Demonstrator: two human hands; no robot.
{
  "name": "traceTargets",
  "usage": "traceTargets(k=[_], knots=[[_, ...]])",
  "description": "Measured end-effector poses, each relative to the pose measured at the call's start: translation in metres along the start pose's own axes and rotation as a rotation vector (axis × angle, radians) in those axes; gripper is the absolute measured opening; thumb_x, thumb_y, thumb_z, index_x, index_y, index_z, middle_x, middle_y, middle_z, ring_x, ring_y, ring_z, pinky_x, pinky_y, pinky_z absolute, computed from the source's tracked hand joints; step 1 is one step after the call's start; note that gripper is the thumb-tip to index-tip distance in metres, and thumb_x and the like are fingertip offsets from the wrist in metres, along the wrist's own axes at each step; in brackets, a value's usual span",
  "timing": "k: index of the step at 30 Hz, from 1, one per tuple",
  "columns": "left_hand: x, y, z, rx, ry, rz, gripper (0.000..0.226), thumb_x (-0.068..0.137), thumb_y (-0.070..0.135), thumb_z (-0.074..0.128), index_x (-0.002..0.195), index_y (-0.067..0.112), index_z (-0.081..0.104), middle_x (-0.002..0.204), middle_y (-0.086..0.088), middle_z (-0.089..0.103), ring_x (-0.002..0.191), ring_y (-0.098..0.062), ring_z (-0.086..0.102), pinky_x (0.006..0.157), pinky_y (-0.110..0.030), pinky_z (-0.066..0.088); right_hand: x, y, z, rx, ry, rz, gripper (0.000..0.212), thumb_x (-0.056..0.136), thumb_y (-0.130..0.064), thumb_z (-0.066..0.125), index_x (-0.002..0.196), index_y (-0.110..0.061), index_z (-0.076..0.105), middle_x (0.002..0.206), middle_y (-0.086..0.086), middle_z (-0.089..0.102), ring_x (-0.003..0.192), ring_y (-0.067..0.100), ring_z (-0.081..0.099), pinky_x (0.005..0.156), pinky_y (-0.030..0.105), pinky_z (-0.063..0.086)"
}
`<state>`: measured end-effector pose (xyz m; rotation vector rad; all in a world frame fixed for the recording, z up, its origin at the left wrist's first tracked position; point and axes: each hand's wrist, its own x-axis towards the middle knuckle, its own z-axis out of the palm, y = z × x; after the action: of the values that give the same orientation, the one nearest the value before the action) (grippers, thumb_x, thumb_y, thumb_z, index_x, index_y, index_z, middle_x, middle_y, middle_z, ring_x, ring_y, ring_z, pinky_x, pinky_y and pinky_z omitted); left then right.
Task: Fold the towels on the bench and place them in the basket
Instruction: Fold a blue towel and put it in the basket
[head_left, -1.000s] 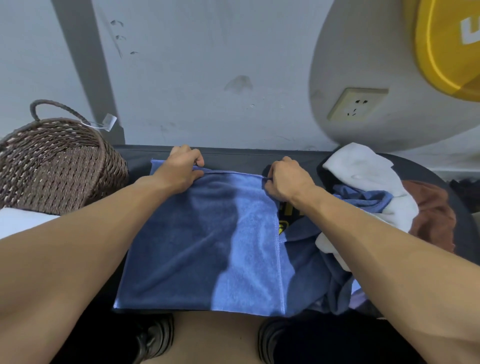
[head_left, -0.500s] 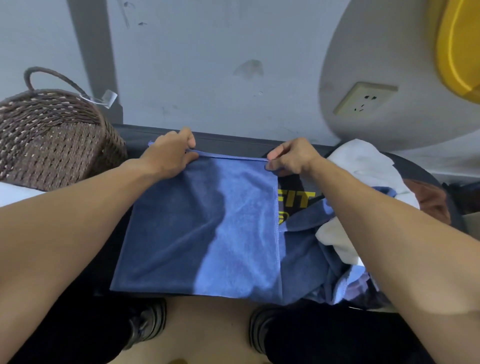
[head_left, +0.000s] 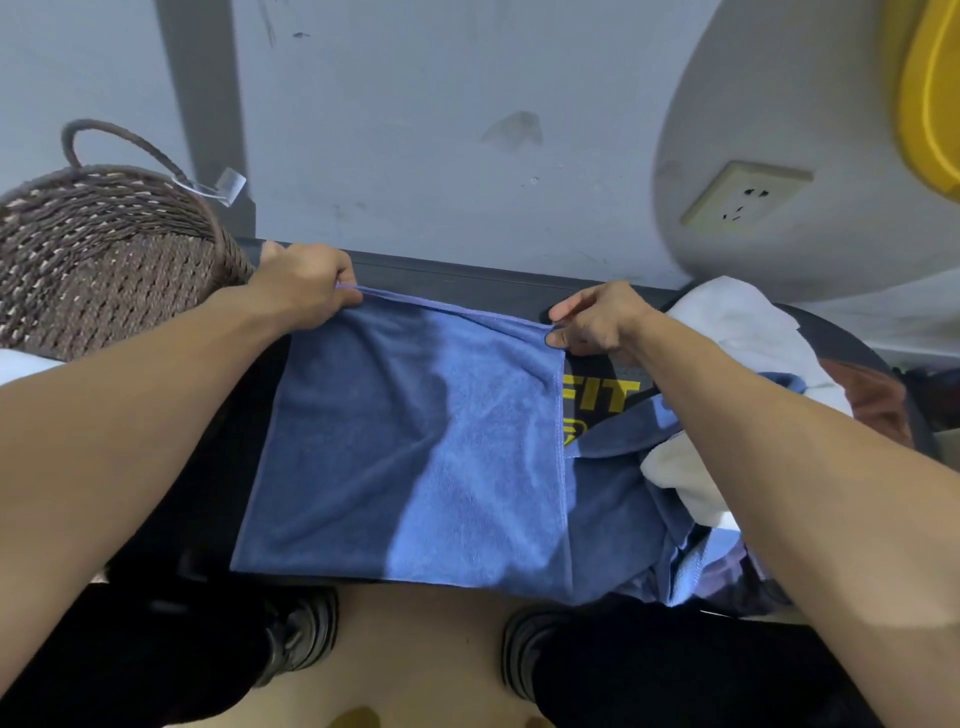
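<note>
Lifting towel (head_left: 415, 441) corners, hands (head_left: 306, 291) wider apart

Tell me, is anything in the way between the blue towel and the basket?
Nothing visible is. The blue towel, pinched by the left hand and right hand, lies beside the basket.

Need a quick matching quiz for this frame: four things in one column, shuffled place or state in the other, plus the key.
Things:
1. blue towel
2. basket
3. white towel
4. wall socket

Places or states:
A. stands at the bench's left end
B. far edge pinched by left hand and right hand
C. set in the wall, upper right
D. heaped in the pile on the right

Pairs: 1-B, 2-A, 3-D, 4-C
</note>
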<state>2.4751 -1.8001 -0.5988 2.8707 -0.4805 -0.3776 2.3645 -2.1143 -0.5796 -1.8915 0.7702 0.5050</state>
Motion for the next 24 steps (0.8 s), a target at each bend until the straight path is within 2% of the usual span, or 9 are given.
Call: traceTargets(k=[2,7,10,12,13,17,20,22,24], knots=[[-0.002,0.0,-0.004,-0.045,0.0,0.018,0.016,0.091,0.033,0.063,0.083,0.02,0.06,0.083,-0.001,0.061,0.092,-0.029,0.057,0.09,-0.038,0.038,-0.001,-0.002,-0.002,-0.051,-0.038,0.015,0.029,0.073,0.006,0.081,0.099,-0.004,0.072,0.09,0.011,0.07,0.082,0.019,0.062,0.078,0.031,0.058],[-0.014,0.003,-0.029,-0.143,-0.062,0.153,0.016,0.092,0.03,0.065,0.082,0.018,0.061,0.069,0.006,0.058,0.07,-0.02,0.053,0.063,-0.029,0.036,-0.012,-0.009,-0.012,-0.07,-0.104,-0.007,0.01,0.087,-0.002,0.071,0.09,-0.01,0.075,0.08,0.005,0.069,0.076,0.016,0.057,0.065,0.024,0.047],[-0.02,-0.002,-0.052,-0.136,-0.228,0.159,0.018,0.086,0.032,0.073,0.075,0.019,0.066,0.063,0.004,0.059,0.058,-0.012,0.05,0.055,-0.024,0.038,-0.017,-0.008,-0.024,-0.01,-0.179,-0.002,0.01,0.095,-0.009,0.063,0.091,-0.014,0.07,0.079,0.005,0.067,0.075,0.017,0.059,0.072,0.026,0.053],[-0.021,-0.006,-0.062,-0.143,-0.328,0.098,0.016,0.083,0.026,0.078,0.073,0.018,0.068,0.064,0.002,0.061,0.059,-0.013,0.05,0.058,-0.024,0.04,-0.018,-0.003,-0.027,0.099,-0.234,-0.001,0.014,0.098,-0.01,0.057,0.093,-0.012,0.07,0.076,0.007,0.065,0.075,0.022,0.056,0.078,0.032,0.054],[-0.021,-0.007,-0.062,-0.17,-0.313,0.045,0.015,0.083,0.022,0.078,0.072,0.017,0.068,0.065,0.001,0.062,0.06,-0.014,0.051,0.06,-0.025,0.041,-0.018,0.0,-0.025,0.14,-0.221,-0.007,0.014,0.099,-0.01,0.056,0.095,-0.011,0.069,0.076,0.008,0.064,0.074,0.023,0.057,0.079,0.034,0.054],[-0.017,0.007,-0.034,-0.398,-0.105,-0.248,0.015,0.088,0.015,0.068,0.075,0.01,0.066,0.065,-0.011,0.061,0.061,-0.022,0.053,0.06,-0.026,0.043,-0.014,0.013,-0.001,0.213,0.077,0.014,0.008,0.094,-0.012,0.063,0.088,-0.009,0.066,0.082,0.013,0.065,0.067,0.024,0.062,0.062,0.036,0.06],[-0.018,0.012,-0.006,-0.405,-0.008,-0.391,0.017,0.09,0.019,0.066,0.095,0.004,0.073,0.093,-0.02,0.07,0.09,-0.03,0.065,0.08,-0.034,0.051,-0.007,0.024,0.013,0.16,0.255,0.037,0.012,0.089,-0.015,0.072,0.091,-0.003,0.071,0.092,0.014,0.07,0.08,0.027,0.068,0.069,0.043,0.061],[-0.019,0.013,0.003,-0.39,0.045,-0.454,0.022,0.091,0.02,0.064,0.104,0.004,0.072,0.111,-0.02,0.069,0.108,-0.034,0.063,0.093,-0.036,0.049,-0.003,0.028,0.014,0.062,0.351,-0.011,0.014,0.084,-0.02,0.075,0.088,-0.007,0.074,0.09,0.009,0.073,0.082,0.023,0.07,0.073,0.038,0.06],[-0.017,0.018,0.008,-0.311,0.085,-0.467,0.025,0.092,0.018,0.062,0.112,0.005,0.067,0.121,-0.021,0.064,0.116,-0.037,0.058,0.098,-0.039,0.046,-0.004,0.027,0.013,-0.018,0.407,-0.071,0.011,0.08,-0.023,0.078,0.079,-0.013,0.074,0.078,-0.001,0.072,0.07,0.012,0.066,0.058,0.023,0.053]])
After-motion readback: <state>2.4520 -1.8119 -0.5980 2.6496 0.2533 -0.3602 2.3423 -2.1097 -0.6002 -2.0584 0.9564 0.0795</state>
